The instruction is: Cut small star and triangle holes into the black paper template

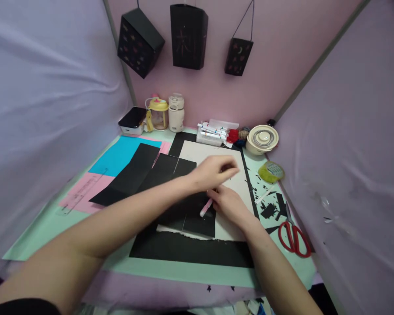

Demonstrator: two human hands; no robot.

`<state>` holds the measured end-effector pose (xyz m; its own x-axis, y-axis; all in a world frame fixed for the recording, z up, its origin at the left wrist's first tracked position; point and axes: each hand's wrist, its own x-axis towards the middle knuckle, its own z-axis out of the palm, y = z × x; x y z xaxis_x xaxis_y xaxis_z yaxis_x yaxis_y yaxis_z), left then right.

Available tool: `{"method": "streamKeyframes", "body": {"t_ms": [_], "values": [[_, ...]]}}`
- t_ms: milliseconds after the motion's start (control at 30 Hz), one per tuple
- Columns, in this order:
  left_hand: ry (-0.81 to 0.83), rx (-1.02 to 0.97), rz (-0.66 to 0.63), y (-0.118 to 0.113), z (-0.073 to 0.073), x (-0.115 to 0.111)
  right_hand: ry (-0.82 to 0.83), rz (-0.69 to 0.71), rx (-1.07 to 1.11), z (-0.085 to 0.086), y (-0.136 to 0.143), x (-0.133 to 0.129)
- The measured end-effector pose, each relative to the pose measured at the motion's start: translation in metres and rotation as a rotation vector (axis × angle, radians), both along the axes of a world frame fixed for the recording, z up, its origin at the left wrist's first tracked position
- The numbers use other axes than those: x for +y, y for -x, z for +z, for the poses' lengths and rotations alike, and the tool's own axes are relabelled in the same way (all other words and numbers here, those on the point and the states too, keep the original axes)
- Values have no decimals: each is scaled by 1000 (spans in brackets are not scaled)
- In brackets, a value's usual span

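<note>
My right hand (229,202) is closed round a slim pink pen-like tool with a pale end (206,208), held low over a black paper sheet (174,201). Fine light lines run across that sheet. Crossing above it, my left hand (215,171) is slightly blurred, its fingers curled in towards the thumb. Whether anything sits in those fingers is hidden. Under the black sheet lies a whitish board (200,151) with a ragged lower edge, on a larger black sheet (190,252).
Red-handled scissors (293,239), black paper scraps (268,211) and yellow-green tape (271,172) lie at right. Markers in a case (213,133), a lidded bowl (262,139) and bottles (176,116) stand behind. Left are blue paper (118,153) and a clear ruler (85,191). Black lanterns (188,39) hang above.
</note>
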<state>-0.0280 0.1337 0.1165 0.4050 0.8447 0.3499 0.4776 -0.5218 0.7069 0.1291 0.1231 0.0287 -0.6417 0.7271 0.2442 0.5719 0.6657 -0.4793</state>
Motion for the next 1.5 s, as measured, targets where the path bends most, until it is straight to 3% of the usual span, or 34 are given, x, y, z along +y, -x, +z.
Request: {"method": "streamKeyframes", "body": {"t_ms": [100, 200, 267, 333, 433, 733, 1000, 1133, 1333, 1500], "values": [[25, 114, 25, 41, -27, 4, -30, -4, 52, 3, -11, 5], [64, 238, -13, 63, -58, -8, -19, -176, 414, 5, -21, 14], [80, 312, -50, 66, -77, -16, 129, -307, 689, 4, -25, 20], [64, 464, -69, 64, -91, -20, 391, -410, 891, 0, -25, 26], [20, 666, -26, 58, -104, -18, 702, -522, 1018, -10, -19, 30], [-70, 655, 48, 58, -116, -14, 753, -520, 967, -28, -4, 29], [-81, 592, 54, 61, -119, -14, 786, -481, 922, -10, -2, 41], [-64, 571, 38, 62, -118, -14, 670, -487, 831, -4, 5, 52], [-38, 557, 33, 63, -117, -14, 392, -471, 569, -22, 9, 48], [-42, 549, 20, 63, -118, -13, 569, -380, 580, -23, -2, 51]]}}
